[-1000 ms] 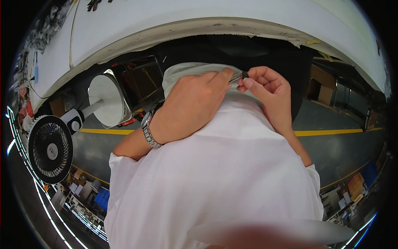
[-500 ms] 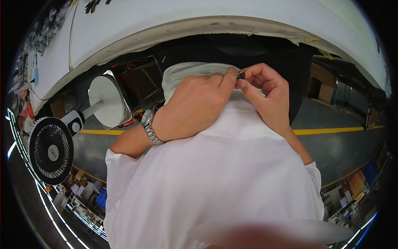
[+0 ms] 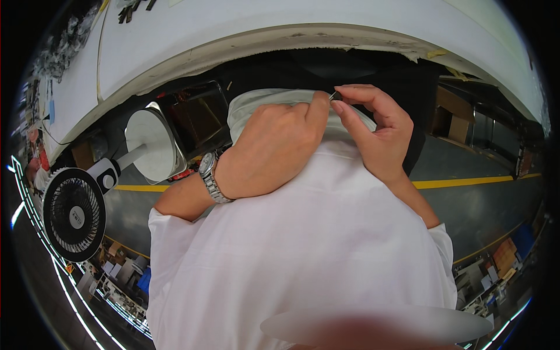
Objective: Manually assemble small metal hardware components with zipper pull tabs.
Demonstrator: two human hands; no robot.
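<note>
My right hand [image 3: 382, 125] pinches a small dark piece with a shiny metal tip [image 3: 336, 95] between thumb and forefinger. The piece is too small for me to tell its kind. Its metal tip points toward my left hand [image 3: 277, 149], whose fingers curl under, with the forefinger and thumb side close to the piece. Whatever the left fingers hold is hidden behind the back of the hand. A metal-band wristwatch [image 3: 210, 175] is on my left wrist. Both hands are over my lap, in front of my white shirt [image 3: 297, 251].
A white worktable [image 3: 280, 14] with a worn front edge curves across the far side. Dark strips [image 3: 137, 9] lie on it at far left. A desk fan [image 3: 73, 213] stands left, by a white round base [image 3: 150, 144]. Cardboard boxes [image 3: 455, 114] sit below the table at right.
My right hand has shifted slightly up, its fingers straighter, and the small dark piece has moved a little up and left. My left hand is nearly still.
</note>
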